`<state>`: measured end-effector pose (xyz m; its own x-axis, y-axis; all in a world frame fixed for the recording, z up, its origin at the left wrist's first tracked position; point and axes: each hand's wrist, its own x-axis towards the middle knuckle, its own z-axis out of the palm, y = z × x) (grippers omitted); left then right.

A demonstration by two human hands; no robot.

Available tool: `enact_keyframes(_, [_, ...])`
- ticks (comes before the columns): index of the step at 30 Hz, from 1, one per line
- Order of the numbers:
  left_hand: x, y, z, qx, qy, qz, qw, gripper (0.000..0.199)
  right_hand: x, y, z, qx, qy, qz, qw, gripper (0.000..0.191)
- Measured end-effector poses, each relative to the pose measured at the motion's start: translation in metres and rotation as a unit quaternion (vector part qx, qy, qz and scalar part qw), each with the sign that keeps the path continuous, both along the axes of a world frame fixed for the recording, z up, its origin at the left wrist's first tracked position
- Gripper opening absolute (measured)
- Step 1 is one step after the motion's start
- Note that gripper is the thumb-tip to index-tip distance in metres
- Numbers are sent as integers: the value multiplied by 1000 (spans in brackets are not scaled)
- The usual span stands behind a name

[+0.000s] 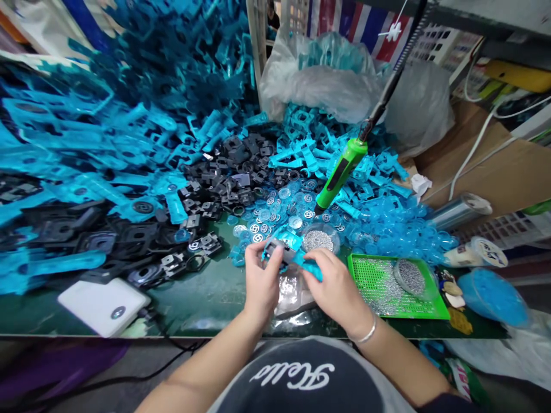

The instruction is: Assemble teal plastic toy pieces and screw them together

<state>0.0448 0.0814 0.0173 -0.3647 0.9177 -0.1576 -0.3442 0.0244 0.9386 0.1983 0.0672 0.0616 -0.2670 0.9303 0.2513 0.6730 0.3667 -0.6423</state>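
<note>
Just above the table's front, my left hand point(262, 284) grips a small black-and-grey plastic piece point(276, 254) between thumb and fingers. A blue plastic part point(313, 268) runs from it to the right, and my right hand point(334, 285) pinches that end. Whether the two pieces are joined I cannot tell. Below the hands lies a shiny clear-wrapped block point(293, 291). Behind them stands a round dish of tiny metal screws point(318, 240). A green electric screwdriver point(343, 175) hangs tip down over blue discs point(284, 198) with silver swirls.
Blue plastic parts point(86, 137) are heaped high at the left, with black pieces point(241, 166) in the middle. At the right, a green perforated tray point(359, 275) carries loose screws and a bowl point(408, 277). A white power bank point(103, 304) with a cable lies front left.
</note>
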Motion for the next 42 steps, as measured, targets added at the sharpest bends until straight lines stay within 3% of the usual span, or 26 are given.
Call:
enact_keyframes(3, [-20, -7, -4, -12, -22, -47, 999, 51, 20, 0, -9, -2, 23, 59, 998, 21])
enact_keyframes(6, [-40, -13, -11, -77, 18, -123, 989, 49, 41, -4, -26, 4, 7, 116, 993, 21])
enact_keyframes(10, [-52, -18, -29, -114, 86, -155, 978, 54, 50, -8, -50, 21, -30, 153, 988, 22])
enact_keyframes(14, [-58, -20, -44, -80, 159, -197, 964, 54, 42, -11, -58, 36, -69, 178, 981, 23])
enact_keyframes(18, [-64, -16, -45, 5, 293, -247, 924, 33, 47, -11, -47, 17, -97, 196, 976, 26])
enact_keyframes(20, [-67, -13, -40, 39, 340, -263, 902, 25, 67, -2, -36, -4, -74, 149, 986, 23])
enact_keyframes(22, [-68, -11, -35, 61, 367, -272, 888, 23, 99, 15, -25, -30, -92, 6, 995, 19])
enact_keyframes(24, [-68, -9, -31, 74, 387, -275, 877, 24, 133, 37, -17, -76, -199, -168, 963, 19])
enact_keyframes(26, [-68, -7, -29, 76, 401, -277, 870, 26, 159, 57, -15, -105, -250, -225, 936, 12])
enact_keyframes(28, [-67, -4, -27, 73, 406, -280, 867, 27, 172, 71, -19, -130, -270, -229, 926, 2])
enact_keyframes(31, [-65, 0, -26, 64, 400, -281, 870, 27, 172, 77, -30, -155, -290, -234, 915, 14])
enact_keyframes(37, [-61, 7, -18, 70, 392, -281, 873, 21, 174, 73, -32, -94, -288, -249, 920, 12])
enact_keyframes(39, [-58, 17, -12, 91, 397, -248, 879, 21, 181, 74, -29, -65, -278, -247, 926, 19])
enact_keyframes(42, [-54, 50, 0, 112, 445, -112, 882, 22, 189, 74, -31, -36, -263, -227, 937, 25])
